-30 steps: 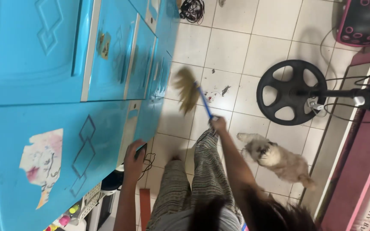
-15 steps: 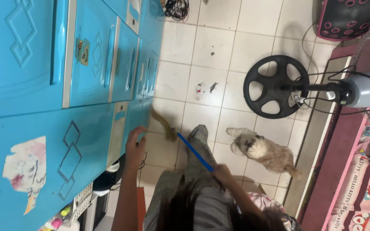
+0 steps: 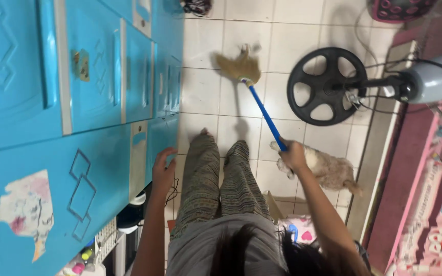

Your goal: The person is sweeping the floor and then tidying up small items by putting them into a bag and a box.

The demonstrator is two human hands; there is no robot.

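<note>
A torn, pale paper sticker (image 3: 22, 210) with pink and dark marks sits at the lower left of the frame on the blue cabinet (image 3: 78, 102). A smaller, worn yellowish sticker (image 3: 82, 58) sits on a cabinet door at the upper left. At the lower right, pink bedding (image 3: 436, 225) carries cartoon prints.

The right hand (image 3: 293, 155) is clenched around the blue handle of the broom (image 3: 262, 110), which slants from centre frame up to tan, frayed bristles blurred on the white tiled floor (image 3: 200, 97) at upper centre. The left hand (image 3: 163, 166) rests with fingers curled on the cabinet's edge, grasping nothing else.

A small fluffy dog (image 3: 328, 171) lies just right of the right hand. A black round fan base (image 3: 326, 86) stands at the upper right.
</note>
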